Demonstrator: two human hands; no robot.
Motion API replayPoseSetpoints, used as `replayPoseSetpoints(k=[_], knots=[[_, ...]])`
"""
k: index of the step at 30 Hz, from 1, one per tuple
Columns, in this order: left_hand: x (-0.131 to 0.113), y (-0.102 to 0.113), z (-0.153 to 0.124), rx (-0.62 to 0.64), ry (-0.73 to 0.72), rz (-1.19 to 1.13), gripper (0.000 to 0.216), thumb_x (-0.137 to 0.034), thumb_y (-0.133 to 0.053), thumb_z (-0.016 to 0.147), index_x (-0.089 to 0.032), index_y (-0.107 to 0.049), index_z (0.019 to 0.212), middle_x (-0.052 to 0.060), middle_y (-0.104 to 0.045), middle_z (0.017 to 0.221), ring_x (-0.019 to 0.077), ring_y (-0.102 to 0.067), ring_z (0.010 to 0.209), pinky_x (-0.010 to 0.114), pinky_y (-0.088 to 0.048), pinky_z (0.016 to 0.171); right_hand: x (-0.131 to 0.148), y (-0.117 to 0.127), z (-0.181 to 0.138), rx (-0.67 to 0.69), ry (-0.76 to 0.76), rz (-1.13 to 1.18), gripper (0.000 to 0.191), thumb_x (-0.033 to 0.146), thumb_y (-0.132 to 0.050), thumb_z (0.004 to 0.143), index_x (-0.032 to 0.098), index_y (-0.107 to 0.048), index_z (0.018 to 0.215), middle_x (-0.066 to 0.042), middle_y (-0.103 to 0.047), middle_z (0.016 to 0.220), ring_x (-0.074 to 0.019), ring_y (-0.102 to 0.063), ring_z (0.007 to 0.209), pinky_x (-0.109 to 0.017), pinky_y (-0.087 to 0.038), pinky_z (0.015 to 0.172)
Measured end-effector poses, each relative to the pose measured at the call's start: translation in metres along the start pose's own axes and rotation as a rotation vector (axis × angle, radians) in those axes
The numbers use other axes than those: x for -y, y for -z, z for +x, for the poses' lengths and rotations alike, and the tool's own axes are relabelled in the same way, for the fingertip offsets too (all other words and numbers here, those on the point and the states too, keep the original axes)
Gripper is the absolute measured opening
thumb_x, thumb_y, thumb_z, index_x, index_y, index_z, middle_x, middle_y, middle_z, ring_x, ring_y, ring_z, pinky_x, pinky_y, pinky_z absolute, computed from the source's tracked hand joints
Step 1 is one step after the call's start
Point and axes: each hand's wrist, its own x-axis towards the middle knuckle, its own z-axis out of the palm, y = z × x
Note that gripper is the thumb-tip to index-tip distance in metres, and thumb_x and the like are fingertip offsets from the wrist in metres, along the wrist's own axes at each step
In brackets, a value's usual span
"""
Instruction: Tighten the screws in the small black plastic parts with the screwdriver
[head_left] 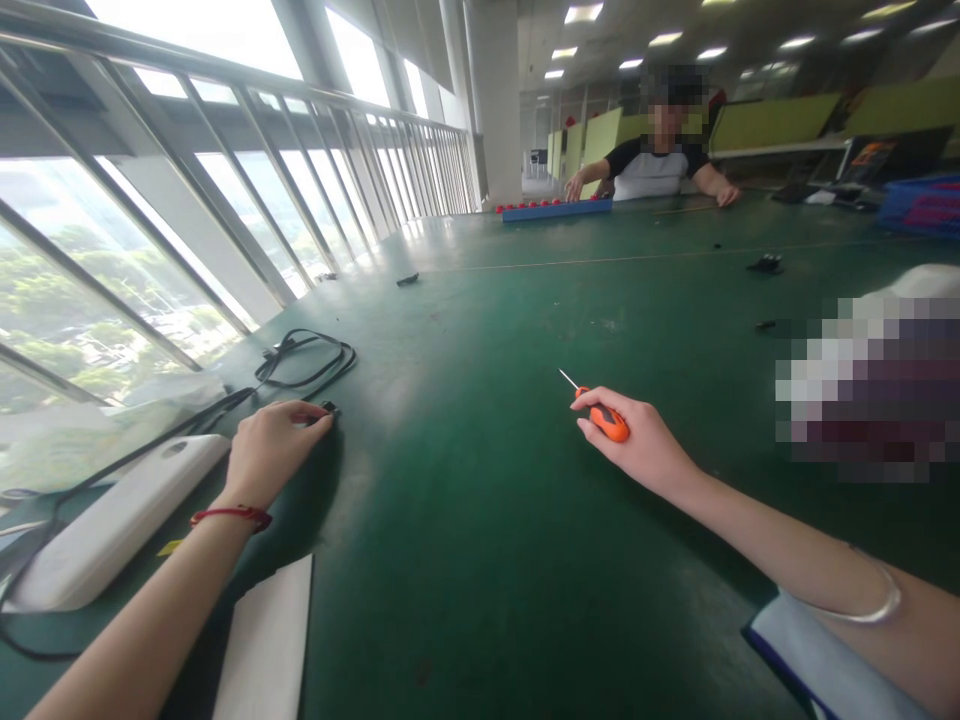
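An orange and black screwdriver [609,422] rests in my right hand [645,445], its thin metal shaft pointing up and to the left over the green table. My fingers are closed around its handle. At the left, my left hand [274,450] pinches a small dark object [330,408] between thumb and fingers, low over the tabletop; its kind is too small to make out. A black cable [307,360] lies looped just beyond that hand. Beside the left wrist sits a long white case [124,520] with a hole near its far end.
The green table [450,480] stretches to a person [652,165] at the far end, whose hand is at a blue strip [555,210] with red knobs. A white flat piece [266,640] lies near my left forearm. Small black parts [766,263] and a blue basket [919,205] are on the right.
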Motion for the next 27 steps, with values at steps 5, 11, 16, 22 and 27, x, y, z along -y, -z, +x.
replayPoseSetpoints(k=[5,11,16,22,27], knots=[[0.014,0.005,0.007,-0.068,0.046,-0.102,0.034,-0.044,-0.060,0.073,-0.017,-0.073,0.089,0.003,-0.073,0.080,0.0245,-0.065,0.087,0.026,-0.043,0.074,0.000,0.001,0.000,0.017,-0.009,-0.008,0.016,0.030,-0.056,0.081,0.023,-0.064,0.093,-0.005,-0.070,0.095,-0.0195,-0.066,0.074,-0.033,-0.050,0.067],[0.030,0.005,0.014,0.014,0.152,-0.331,0.037,-0.045,-0.066,0.071,-0.017,-0.072,0.094,0.000,-0.073,0.082,0.0229,-0.063,0.088,0.027,-0.044,0.075,0.000,0.001,0.000,0.039,-0.030,-0.044,0.016,0.032,-0.056,0.082,0.023,-0.063,0.093,-0.004,-0.069,0.092,-0.0193,-0.065,0.073,-0.034,-0.049,0.070],[0.016,0.006,0.012,0.006,0.177,-0.357,0.033,-0.043,-0.067,0.069,-0.017,-0.072,0.090,0.000,-0.072,0.080,0.0225,-0.063,0.090,0.026,-0.043,0.076,-0.002,0.000,0.000,0.020,-0.002,-0.052,0.015,0.030,-0.057,0.081,0.023,-0.064,0.092,-0.004,-0.070,0.090,-0.0191,-0.064,0.071,-0.033,-0.049,0.069],[0.008,0.006,0.012,-0.004,0.170,-0.311,0.029,-0.042,-0.067,0.068,-0.017,-0.071,0.083,-0.001,-0.069,0.069,0.0223,-0.062,0.085,0.026,-0.042,0.077,-0.002,0.000,0.000,0.039,-0.016,-0.049,0.016,0.031,-0.056,0.081,0.023,-0.063,0.093,-0.004,-0.070,0.093,-0.0203,-0.065,0.074,-0.035,-0.050,0.070],[0.009,0.006,0.012,0.035,0.178,-0.299,0.033,-0.042,-0.066,0.070,-0.016,-0.071,0.089,0.000,-0.070,0.074,0.0229,-0.062,0.086,0.027,-0.041,0.077,0.000,0.001,0.000,0.054,-0.034,-0.055,0.017,0.032,-0.056,0.081,0.023,-0.063,0.093,-0.004,-0.069,0.091,-0.0196,-0.064,0.072,-0.034,-0.048,0.069]])
